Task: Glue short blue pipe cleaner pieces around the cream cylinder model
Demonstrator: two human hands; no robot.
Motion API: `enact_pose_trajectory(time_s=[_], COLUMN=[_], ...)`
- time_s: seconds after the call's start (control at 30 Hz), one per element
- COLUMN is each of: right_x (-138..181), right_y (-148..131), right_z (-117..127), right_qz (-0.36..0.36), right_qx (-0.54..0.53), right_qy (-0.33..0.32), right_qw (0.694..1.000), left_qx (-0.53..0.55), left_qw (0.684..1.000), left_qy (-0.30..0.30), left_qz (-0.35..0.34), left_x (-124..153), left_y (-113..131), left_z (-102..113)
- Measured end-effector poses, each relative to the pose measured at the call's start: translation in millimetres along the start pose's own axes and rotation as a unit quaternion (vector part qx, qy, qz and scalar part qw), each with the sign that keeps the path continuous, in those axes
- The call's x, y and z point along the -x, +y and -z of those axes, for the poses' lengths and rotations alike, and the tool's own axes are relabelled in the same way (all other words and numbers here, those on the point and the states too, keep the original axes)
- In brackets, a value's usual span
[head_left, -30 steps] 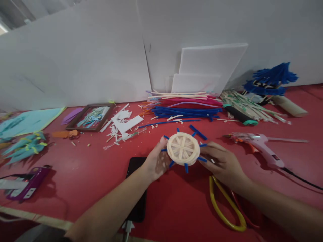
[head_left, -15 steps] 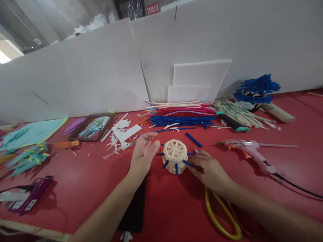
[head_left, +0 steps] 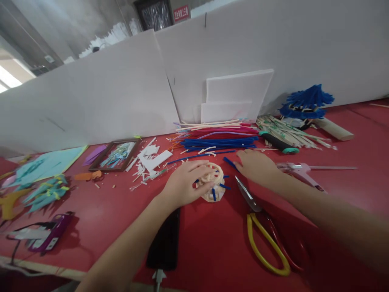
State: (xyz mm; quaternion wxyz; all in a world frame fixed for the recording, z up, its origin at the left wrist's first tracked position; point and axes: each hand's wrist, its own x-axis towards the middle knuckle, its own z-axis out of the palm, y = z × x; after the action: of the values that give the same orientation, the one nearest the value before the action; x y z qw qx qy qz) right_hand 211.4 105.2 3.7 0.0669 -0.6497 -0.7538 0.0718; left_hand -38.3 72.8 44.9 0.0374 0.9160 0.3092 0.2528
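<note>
A small cream wheel of straw pieces with short blue spikes [head_left: 215, 190] stands on the red table [head_left: 212, 247]. My left hand [head_left: 187, 183] lies over its top, fingers curved down onto it. My right hand [head_left: 255, 165] is stretched out past the wheel, palm down, fingers reaching a short blue straw piece [head_left: 230, 163] on the table; its fingertips are hidden, so I cannot see whether they pinch it. Behind lies a pile of long blue, pink and cream straws [head_left: 220, 136].
Yellow-handled scissors [head_left: 263, 233] lie right of the wheel. A pink glue gun [head_left: 300, 172] rests under my right forearm. A black phone [head_left: 165, 239] is under my left arm. White foam boards [head_left: 237, 95], a picture frame [head_left: 114, 155], scraps and a purple device [head_left: 50, 235] sit around.
My left hand came down onto the wheel. My right hand let go of the wheel and reached forward to the blue piece. The scissors show now.
</note>
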Motion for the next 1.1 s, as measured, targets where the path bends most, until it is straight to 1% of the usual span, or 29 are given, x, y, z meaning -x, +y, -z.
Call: enact_pose_trajectory(time_s=[0.1,0.17,0.27,0.33,0.4,0.5,0.6,0.67,0.7,0.83,0.9,0.93,0.97,1.03,1.07,1.1], right_x=[-9.8,-10.3,-9.1,-10.4,-13.9,-17.1,-5.9,12.2,23.4,64.7,76.1,79.3,81.2,82.6,82.8,83.0], right_y=[-13.1,-21.3,-25.6,-23.2,-18.7,-12.2,-10.7,-13.9,-16.6,-30.1,-34.9,-36.4,-37.3,-38.0,-38.1,-38.2], right_z=[-5.8,-9.6,-11.7,-10.1,-6.0,4.7,16.5,21.0,21.6,13.3,6.2,2.6,-0.8,-7.2,-10.0,-12.6], right_qz=[-0.02,-0.022,-0.015,-0.011,-0.007,-0.008,-0.018,-0.011,-0.003,0.024,0.021,0.015,0.007,-0.007,-0.012,-0.015], right_qx=[0.02,0.023,0.015,0.001,-0.021,-0.075,-0.159,-0.233,-0.273,-0.429,-0.486,-0.507,-0.525,-0.553,-0.564,-0.574], right_qy=[-0.041,-0.059,-0.079,-0.091,-0.094,-0.067,-0.007,0.017,0.015,-0.056,-0.078,-0.082,-0.083,-0.078,-0.075,-0.073], right_qw=[0.999,0.998,0.997,0.996,0.995,0.995,0.987,0.972,0.962,0.901,0.87,0.858,0.847,0.83,0.822,0.816], left_qx=[0.006,0.021,0.065,0.09,0.094,0.071,0.047,0.035,0.029,0.002,-0.01,-0.018,-0.026,-0.032,-0.016,0.022], left_qw=[1.0,0.999,0.997,0.993,0.99,0.988,0.983,0.98,0.979,0.976,0.973,0.972,0.971,0.968,0.966,0.961], left_qy=[0.02,0.021,0.02,0.026,0.03,0.036,0.053,0.055,0.055,0.047,0.043,0.052,0.07,0.128,0.155,0.182], left_qz=[-0.023,-0.023,0.028,0.074,0.104,0.135,0.171,0.189,0.194,0.214,0.227,0.23,0.228,0.215,0.205,0.206], left_x=[-3.5,-5.6,-8.1,-9.4,-10.4,-11.4,-12.6,-14.1,-15.1,-19.9,-21.0,-20.6,-19.3,-13.6,-9.5,-4.6], left_y=[-7.2,-10.8,-10.1,-5.4,0.6,7.8,11.1,12.7,13.8,19.8,23.1,25.0,27.4,34.4,39.6,45.8], left_z=[-3.0,-4.3,-5.6,-6.7,-8.3,-11.5,-15.6,-18.7,-20.3,-23.8,-21.9,-19.8,-16.9,-9.8,-6.6,-4.2])
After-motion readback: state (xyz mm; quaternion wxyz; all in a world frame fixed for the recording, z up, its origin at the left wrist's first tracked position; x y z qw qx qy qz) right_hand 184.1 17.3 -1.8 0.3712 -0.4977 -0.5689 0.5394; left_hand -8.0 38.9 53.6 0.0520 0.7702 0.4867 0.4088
